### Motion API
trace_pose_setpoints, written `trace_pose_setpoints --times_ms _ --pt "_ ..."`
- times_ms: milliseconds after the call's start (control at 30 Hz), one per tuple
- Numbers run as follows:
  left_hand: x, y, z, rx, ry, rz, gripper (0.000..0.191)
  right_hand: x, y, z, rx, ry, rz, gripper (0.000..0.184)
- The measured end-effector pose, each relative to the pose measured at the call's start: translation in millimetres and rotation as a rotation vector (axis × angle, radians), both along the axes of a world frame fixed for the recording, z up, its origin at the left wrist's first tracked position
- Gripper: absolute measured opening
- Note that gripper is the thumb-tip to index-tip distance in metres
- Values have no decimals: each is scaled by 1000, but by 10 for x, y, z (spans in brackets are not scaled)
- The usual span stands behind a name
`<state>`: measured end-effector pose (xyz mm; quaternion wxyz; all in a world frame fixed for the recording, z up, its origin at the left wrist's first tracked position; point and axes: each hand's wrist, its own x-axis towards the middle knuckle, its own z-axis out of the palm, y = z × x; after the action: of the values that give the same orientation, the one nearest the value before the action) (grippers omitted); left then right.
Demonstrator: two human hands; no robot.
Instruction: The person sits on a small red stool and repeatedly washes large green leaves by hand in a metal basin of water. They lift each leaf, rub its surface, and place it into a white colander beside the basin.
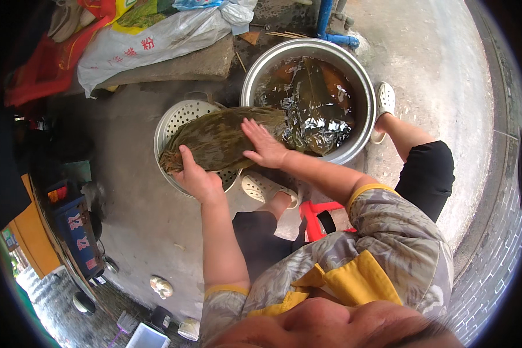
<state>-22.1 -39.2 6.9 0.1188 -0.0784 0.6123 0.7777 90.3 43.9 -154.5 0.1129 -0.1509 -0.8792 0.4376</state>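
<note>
A long stack of wet, dark green-brown leaves (219, 139) lies slantwise over a perforated metal strainer pan (176, 124). My left hand (200, 180) grips the bundled stem end at the left, thumb on top. Flat on the upper face of the stack rests my right hand (264, 145), its thumb spread away from the fingers. The far end of the leaves reaches over the rim of a large round metal pot (249, 82). Inside that pot, more broad leaves (313, 87) soak in brownish water. The strainer's middle is hidden under the stack.
Beyond the strainer, a stone slab (209, 61) bears a white woven sack (174, 43) with printed writing. Blue pipe (326, 21) stands behind the pot. A red plastic stool (315, 219) is under me. My clog-shod feet flank the pot. A blue crate (76, 235) stands at left.
</note>
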Motion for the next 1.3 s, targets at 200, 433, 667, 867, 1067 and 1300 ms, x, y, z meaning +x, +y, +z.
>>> trace_pose_setpoints --times_ms 200,433,667,867,1067,1300 --pt "-5 44 136 -48 12 -45 42 654 1292 -530 296 -399 156 63" --pt "55 192 94 -84 5 -79 43 717 2644 -1121 -165 -457 -919 61" --pt "48 280 59 -74 3 -125 47 1034 2666 -1543 -564 -528 -595 40" --pt "46 258 61 -45 -58 -62 45 965 2416 -899 -371 -99 -863 32" --pt "76 208 126 -16 27 -61 49 765 1880 -276 -199 94 -889 21" --pt "33 72 133 15 9 -61 52 676 2631 -685 218 -367 -637 31"
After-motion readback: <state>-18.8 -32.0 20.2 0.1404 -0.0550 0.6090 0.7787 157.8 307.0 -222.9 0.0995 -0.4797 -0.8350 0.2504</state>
